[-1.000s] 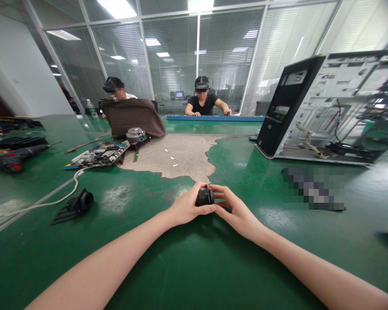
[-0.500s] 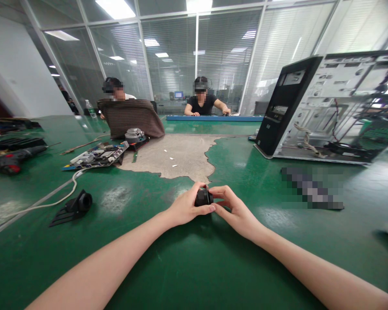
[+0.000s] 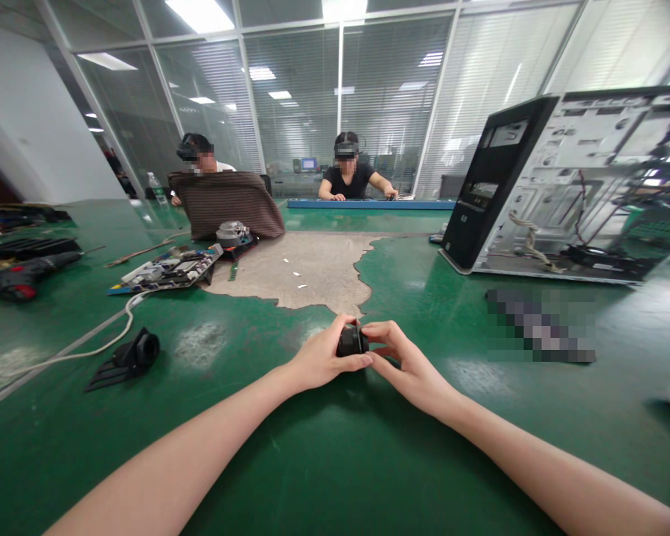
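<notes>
Just below the centre of the frame, a small black part sits between the two hands over the green table; whether its underside touches the tabletop cannot be told. The left hand is closed round its left end, thumb along the near side and index finger bent over the top. The right hand comes from the lower right and grips the other end lightly, fingertips curled at the rim, thumb tip near the left thumb's tip. The part lies on its side, long axis running roughly left to right across the picture, with the raised rim toward the right and that end pointing at the right palm. A black bracket lies at the left of the frame, a circuit board above it, and an open computer case stands at upper right
</notes>
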The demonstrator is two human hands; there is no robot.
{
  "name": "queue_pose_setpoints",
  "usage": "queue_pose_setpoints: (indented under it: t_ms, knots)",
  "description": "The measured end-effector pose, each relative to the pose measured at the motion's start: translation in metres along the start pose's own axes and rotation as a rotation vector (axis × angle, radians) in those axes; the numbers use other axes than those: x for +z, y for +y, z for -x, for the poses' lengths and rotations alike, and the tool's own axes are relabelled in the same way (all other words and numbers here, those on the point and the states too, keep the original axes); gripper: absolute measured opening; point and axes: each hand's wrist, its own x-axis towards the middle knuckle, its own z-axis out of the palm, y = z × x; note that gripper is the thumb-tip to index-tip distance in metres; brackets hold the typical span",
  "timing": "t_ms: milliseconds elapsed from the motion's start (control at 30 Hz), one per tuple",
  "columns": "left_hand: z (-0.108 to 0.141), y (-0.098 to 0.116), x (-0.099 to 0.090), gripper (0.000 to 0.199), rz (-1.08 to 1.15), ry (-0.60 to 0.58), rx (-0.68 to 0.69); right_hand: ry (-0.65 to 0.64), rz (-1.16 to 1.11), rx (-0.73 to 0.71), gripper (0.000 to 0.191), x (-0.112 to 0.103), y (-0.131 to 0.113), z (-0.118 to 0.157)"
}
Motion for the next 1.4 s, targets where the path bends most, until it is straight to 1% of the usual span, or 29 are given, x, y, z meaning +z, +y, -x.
queue_pose_setpoints:
  t_ms: [100, 233, 300, 467, 733, 933, 1167, 1333, 1400]
  knots:
    - [0.0002, 0.0011, -0.0001, 0.058, 0.006, 0.006, -0.01, -0.001, 0.001, 0.027, 0.024, -0.0003, 0.0003, -0.0003]
    - [0.0005, 0.001, 0.0003, 0.057, 0.023, 0.004, -0.007, -0.013, 0.006, 0.052, 0.033, -0.0009, -0.0015, -0.0001]
    - [0.0004, 0.0005, 0.0005, 0.057, 0.022, 0.003, 0.003, -0.019, 0.02, 0.04, 0.035, -0.0008, -0.0022, 0.0002]
    - [-0.0006, -0.0017, 0.0008, 0.058, 0.01, 0.009, 0.019, -0.002, 0.039, -0.036, 0.032, -0.0003, -0.0027, 0.0015]
    - [-0.0002, -0.0008, 0.0005, 0.056, 0.025, 0.007, 0.02, 0.018, 0.047, -0.013, 0.021, -0.0007, 0.0007, 0.0004]
    - [0.0002, 0.001, 0.0, 0.056, 0.033, 0.002, 0.002, -0.014, 0.038, 0.03, 0.036, -0.0008, -0.002, 0.0003]
    - [-0.0002, -0.0014, 0.0004, 0.056, 0.01, 0.001, 0.017, -0.007, 0.011, -0.043, 0.03, 0.0001, -0.0028, 0.0014]
    - [0.0, 0.0, 0.0002, 0.056, 0.0, 0.001, 0.003, 0.009, 0.02, -0.024, 0.024, -0.0004, 0.0016, 0.0009]
    - [0.0002, 0.0008, 0.0001, 0.055, 0.007, 0.002, -0.003, 0.004, 0.032, -0.004, 0.025, -0.0006, 0.0015, 0.0005]
